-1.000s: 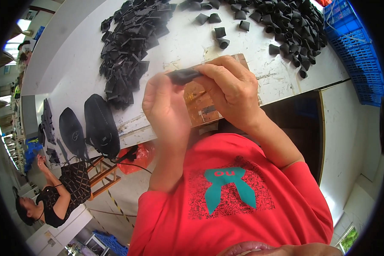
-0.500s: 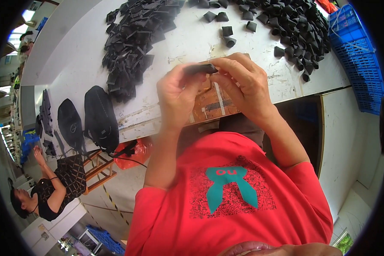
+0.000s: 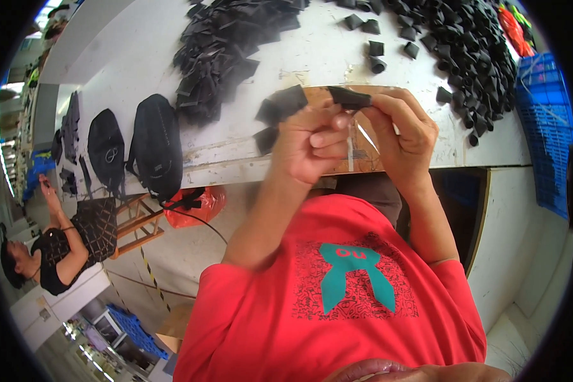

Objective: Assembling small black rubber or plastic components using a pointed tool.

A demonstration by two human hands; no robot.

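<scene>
Head view: both hands are raised just above the near edge of the white surface (image 3: 388, 60), sharing one small black strap piece (image 3: 349, 98); the left hand (image 3: 312, 143) is curled with its grip pinched on the piece's left end, the right hand (image 3: 404, 137) grips the right end between thumb and fingertips; the step in hand looks like folding or pressing the piece into shape, and it calls for steady, even pinching from both sides; the piece looks thin, flat and matte, like woven webbing; flat black pieces (image 3: 229, 48) are heaped to the left, folded loops (image 3: 471, 51) to the right, beside a blue crate (image 3: 547, 127); a brown board (image 3: 363, 153) lies under the hands
</scene>
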